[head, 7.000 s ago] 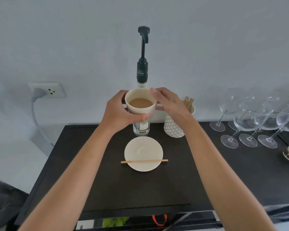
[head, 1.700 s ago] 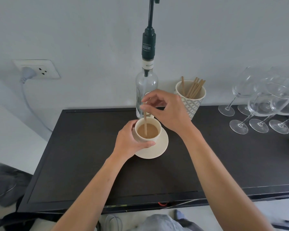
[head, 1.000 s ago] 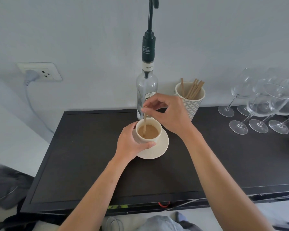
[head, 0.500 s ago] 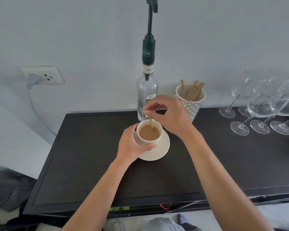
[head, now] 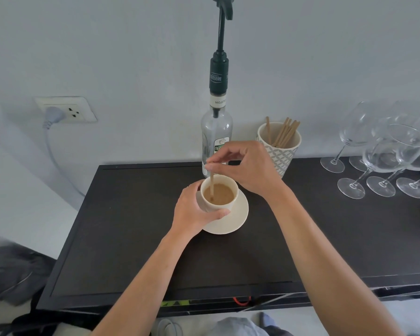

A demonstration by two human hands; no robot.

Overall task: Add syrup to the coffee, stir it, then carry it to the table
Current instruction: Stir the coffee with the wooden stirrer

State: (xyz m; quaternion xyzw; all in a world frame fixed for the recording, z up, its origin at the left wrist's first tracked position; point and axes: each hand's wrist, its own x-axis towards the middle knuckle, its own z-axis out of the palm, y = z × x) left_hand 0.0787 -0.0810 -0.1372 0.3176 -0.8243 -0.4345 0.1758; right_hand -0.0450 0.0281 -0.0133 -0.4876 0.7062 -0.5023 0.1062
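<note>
while our left hand (head: 193, 209) wraps around the small cream ceramic cup of milky coffee (head: 218, 196) on its round cream saucer (head: 238, 218) atop the dark brown wooden counter (head: 131, 226), our right hand (head: 250, 166) pinches a thin wooden stir stick (head: 212, 184) dipped in the coffee, just before the clear glass syrup bottle with a dark green pump (head: 217, 122).

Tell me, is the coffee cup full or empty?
Fairly full: tan coffee sits just below the rim of the cup, with the stir stick dipped in it.

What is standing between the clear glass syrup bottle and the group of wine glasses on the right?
In the head view, a white patterned ceramic cup holding brown wooden stir sticks stands between the bottle and the glasses.
</note>
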